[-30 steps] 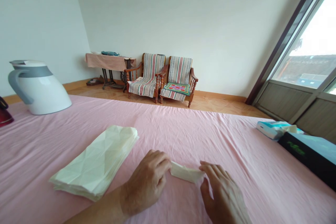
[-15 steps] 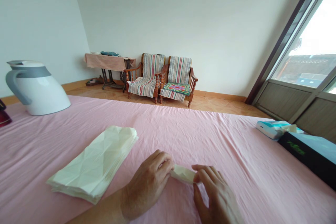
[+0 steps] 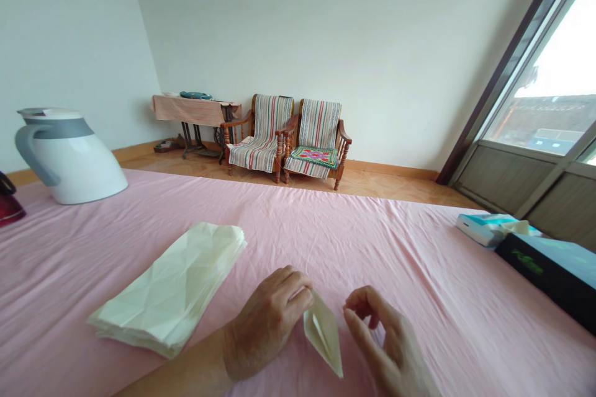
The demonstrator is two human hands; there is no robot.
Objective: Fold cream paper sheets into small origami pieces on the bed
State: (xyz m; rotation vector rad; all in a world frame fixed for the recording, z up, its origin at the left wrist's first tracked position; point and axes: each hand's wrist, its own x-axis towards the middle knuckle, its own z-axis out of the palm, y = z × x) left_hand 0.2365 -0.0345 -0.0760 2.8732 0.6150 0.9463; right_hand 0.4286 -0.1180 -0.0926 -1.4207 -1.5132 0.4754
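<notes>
My left hand (image 3: 272,319) is closed on one end of a small folded piece of cream paper (image 3: 325,336). The paper tilts down towards me, its pointed free end low and a fold showing along its face. Just right of it, apart from the paper, my right hand (image 3: 384,338) has its fingers curved, with a gap between thumb and forefinger and nothing visible between them. Left of my hands lies a stack of creased cream paper sheets (image 3: 172,288) on the pink cloth (image 3: 288,223).
A white and grey jug (image 3: 77,158) stands at the back left beside a dark red object (image 3: 10,208). Over on the right are a tissue pack (image 3: 488,228) and a black box (image 3: 535,263). Two wooden chairs (image 3: 311,136) stand beyond the cloth's far edge.
My right hand has let go of the folded paper and drawn slightly right. The paper has swung from lying across between both hands to pointing down towards me.
</notes>
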